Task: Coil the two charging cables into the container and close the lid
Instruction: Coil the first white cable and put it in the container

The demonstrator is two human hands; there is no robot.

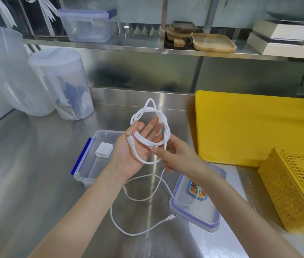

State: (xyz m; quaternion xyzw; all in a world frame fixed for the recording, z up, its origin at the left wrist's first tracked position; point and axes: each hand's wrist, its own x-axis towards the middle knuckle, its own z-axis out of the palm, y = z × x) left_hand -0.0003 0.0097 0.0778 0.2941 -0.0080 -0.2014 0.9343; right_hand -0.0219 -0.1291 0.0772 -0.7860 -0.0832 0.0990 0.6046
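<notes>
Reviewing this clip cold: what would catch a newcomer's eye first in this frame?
Most likely the white cable coil at centre, looped around the left hand while the right hand pinches a strand. Next, the big yellow cutting board and the yellow basket on the right. A second cable lies loose on the steel counter, between the open container and its lid.

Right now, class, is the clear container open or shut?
Open. The container has no lid on; its lid lies flat on the counter beside it, and a white charger block sits inside.
</notes>
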